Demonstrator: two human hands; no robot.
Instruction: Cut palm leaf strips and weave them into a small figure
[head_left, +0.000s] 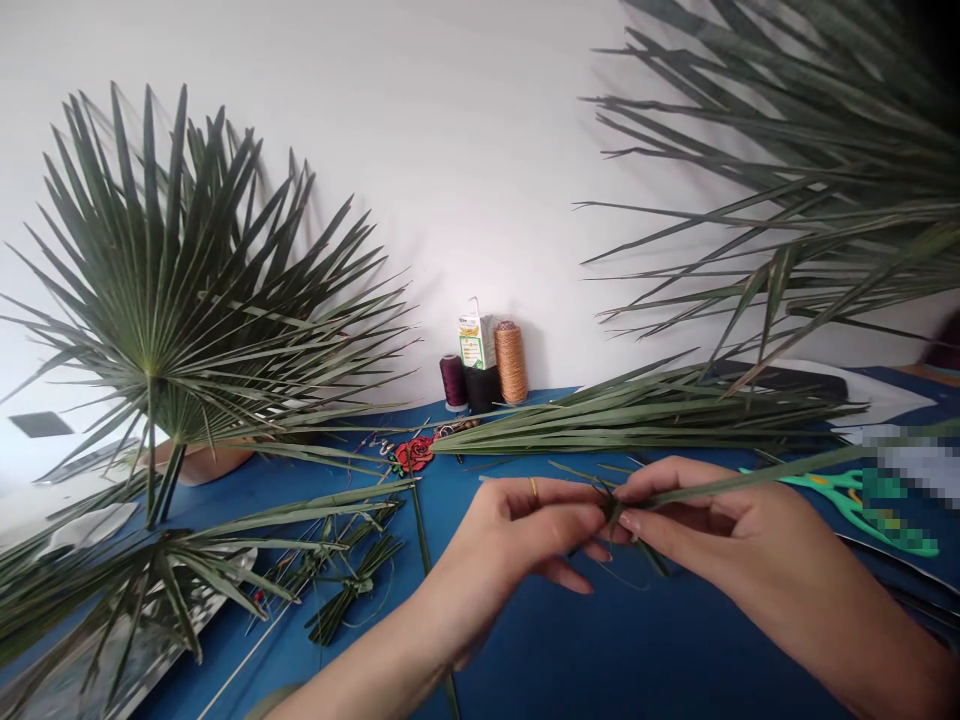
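My left hand (pixel 544 530) and my right hand (pixel 690 520) meet above the blue table, fingertips almost touching. Both pinch a green palm leaf strip (pixel 750 480), whose long end runs out to the right over my right hand. Between the fingertips the strip looks folded or knotted, though the fingers hide most of it. A ring sits on a finger of my left hand. Just behind the hands lies a bundle of cut palm strips (pixel 570 425). Left of my left forearm are small tied bundles of leaf pieces (pixel 352 590).
Fan-shaped palm leaves (pixel 165 290) stand at the left, and more palm fronds (pixel 810 170) reach in at upper right. Thread spools (pixel 512 362) stand by the wall near a red rose patch (pixel 415 454). Green-handled scissors (pixel 855 505) lie right of my right hand.
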